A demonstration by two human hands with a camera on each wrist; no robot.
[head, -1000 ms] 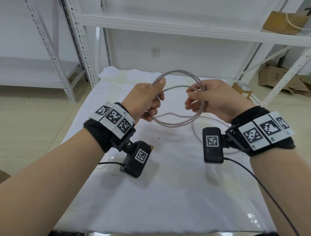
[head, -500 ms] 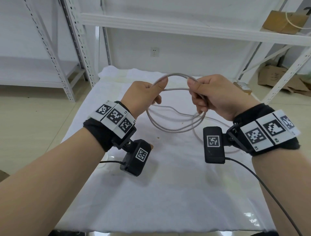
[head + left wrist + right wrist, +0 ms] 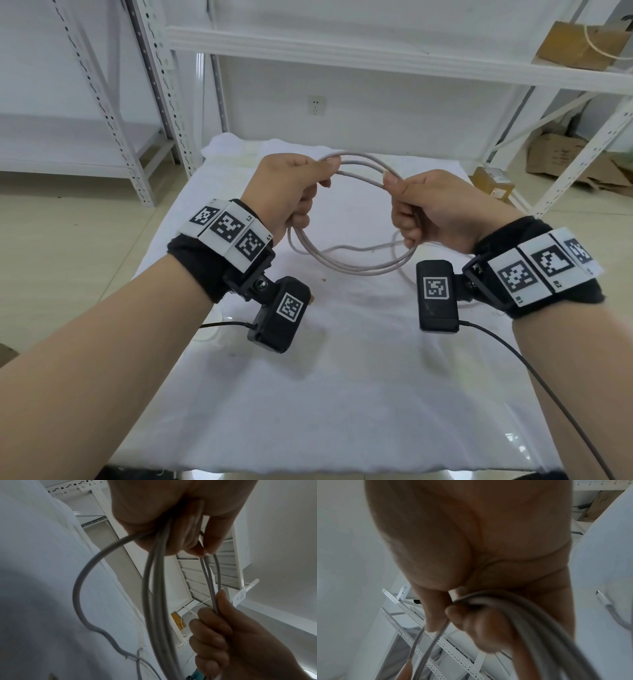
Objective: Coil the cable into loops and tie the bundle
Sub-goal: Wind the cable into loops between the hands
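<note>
cable (image 3: pixel 346 263) held as loops mid-frame above white cloth (image 3: pixel 342 377) | left hand (image 3: pixel 284 192) curled round coil | right hand (image 3: pixel 424 212) pinching strands | risk: loops may spring apart if grip is loosened; trailing tail may snag

The counter (image 3: pixel 342 394) in front of me is covered by a white cloth (image 3: pixel 359 342) that runs from its near edge to the far end, where it bunches into a soft fold. The loose tail of the grey cable (image 3: pixel 400 274) lies directly on this cloth to my right, and in my right wrist view its plug end (image 3: pixel 602 597) rests flat there. A small brown speck (image 3: pixel 323 280) sits on the cloth near the middle. The cloth is faintly stained.
</note>
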